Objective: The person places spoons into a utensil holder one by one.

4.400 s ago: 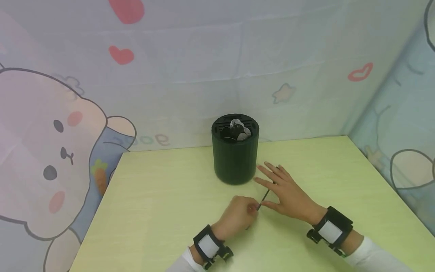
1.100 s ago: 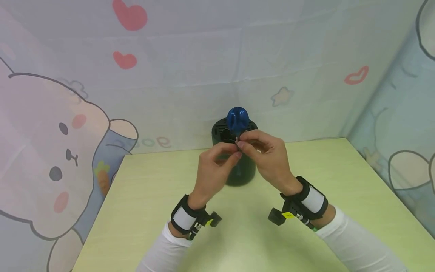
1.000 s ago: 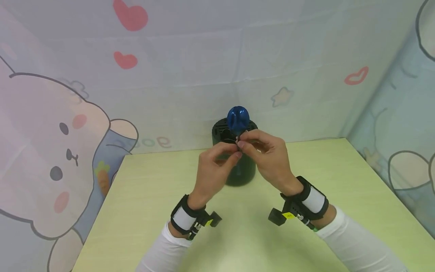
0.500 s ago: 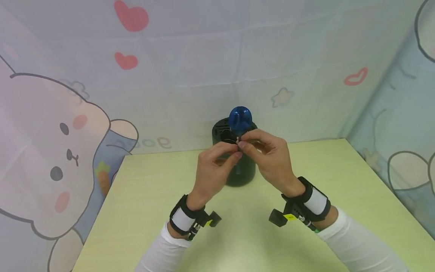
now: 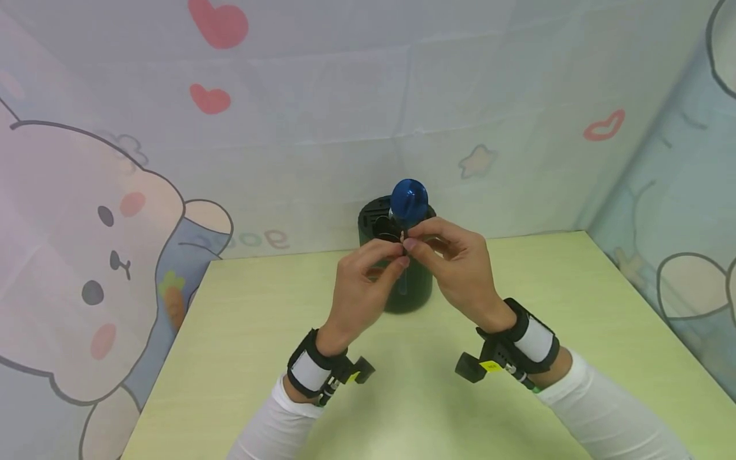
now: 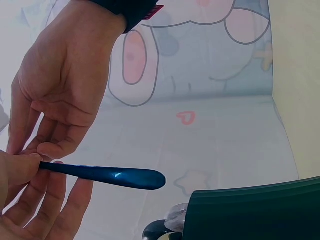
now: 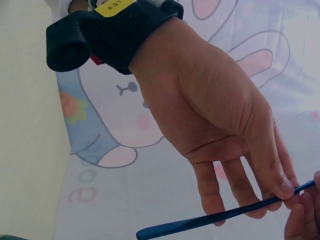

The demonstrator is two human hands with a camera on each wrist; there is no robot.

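I see my left hand [image 5: 362,281] and right hand [image 5: 454,268] pinching a blue spoon [image 5: 409,199] (bowl up) above the black holder [image 5: 422,287].

blue metallic spoon [image 5: 408,199], upright, bowl on top, handle pinched above the dark cylindrical holder [image 5: 422,281]

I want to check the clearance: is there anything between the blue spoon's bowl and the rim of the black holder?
Nothing. In the left wrist view only backdrop shows between the blue spoon and the black holder, whose own utensils sit lower.
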